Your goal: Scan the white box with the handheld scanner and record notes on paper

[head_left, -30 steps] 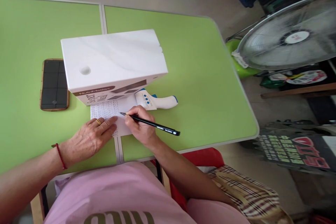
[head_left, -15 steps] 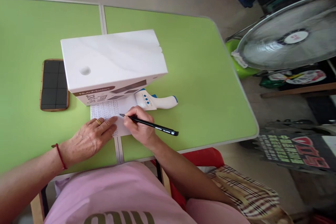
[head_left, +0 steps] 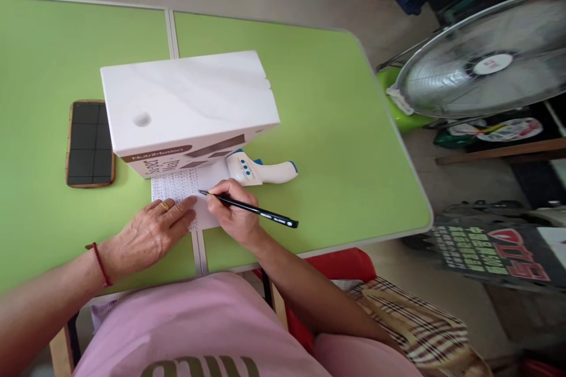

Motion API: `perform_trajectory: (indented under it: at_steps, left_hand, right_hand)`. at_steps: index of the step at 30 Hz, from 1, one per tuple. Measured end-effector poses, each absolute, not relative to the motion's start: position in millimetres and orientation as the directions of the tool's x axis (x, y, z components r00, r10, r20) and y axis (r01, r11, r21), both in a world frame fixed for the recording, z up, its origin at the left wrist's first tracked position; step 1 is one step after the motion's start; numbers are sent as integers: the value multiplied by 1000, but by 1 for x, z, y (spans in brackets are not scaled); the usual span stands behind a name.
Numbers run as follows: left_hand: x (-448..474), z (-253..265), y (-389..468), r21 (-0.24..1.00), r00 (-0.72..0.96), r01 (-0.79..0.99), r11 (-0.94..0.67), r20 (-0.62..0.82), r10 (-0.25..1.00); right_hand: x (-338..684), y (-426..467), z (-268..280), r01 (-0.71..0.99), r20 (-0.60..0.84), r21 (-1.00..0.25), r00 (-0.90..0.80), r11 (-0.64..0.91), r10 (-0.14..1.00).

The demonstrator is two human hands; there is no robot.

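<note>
A black pen is pinched in my right hand, its tip at a sheet of paper close to the written lines. Rows of small handwriting cover the paper's left part; its far edge is hidden by the box. My left hand lies flat on the paper's lower left, fingers stretched out, with a gold ring on one finger. Just beyond the hands stands a white box printed "NutriMotion". A white and blue handheld device, like an infrared thermometer, lies beside the box and touches the paper's upper right.
A phone in a brown case lies left of the box on the green folding table. Right of the table stands a large fan. A red chair with a checked cloth is near my right arm.
The view has shifted very slightly. Both hands, the pen and the paper hold nearly the same places.
</note>
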State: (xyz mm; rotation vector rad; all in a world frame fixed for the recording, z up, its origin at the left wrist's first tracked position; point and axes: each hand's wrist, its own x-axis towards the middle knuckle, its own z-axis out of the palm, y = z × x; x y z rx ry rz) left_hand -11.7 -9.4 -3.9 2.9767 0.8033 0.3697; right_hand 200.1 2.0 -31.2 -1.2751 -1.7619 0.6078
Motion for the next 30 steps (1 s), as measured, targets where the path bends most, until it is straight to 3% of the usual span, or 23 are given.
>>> perform_trajectory:
  at_steps: [9, 19, 27, 30]
  left_hand:
    - [-11, -2, -9, 134, 835, 488, -863, 217, 506]
    - [-10, -1, -9, 96, 833, 488, -868, 247, 496]
    - [-9, -3, -7, 87, 831, 494, -865, 246, 499]
    - [-8, -5, -6, 71, 829, 495, -866, 259, 495]
  right_hand:
    - [199, 2, -30, 478, 340, -803, -122, 356, 932]
    - [199, 3, -29, 476, 343, -802, -127, 360, 931]
    - [201, 4, -29, 446, 421, -799, -66, 404, 905]
    - [206, 5, -21, 493, 515, -703, -143, 512, 845]
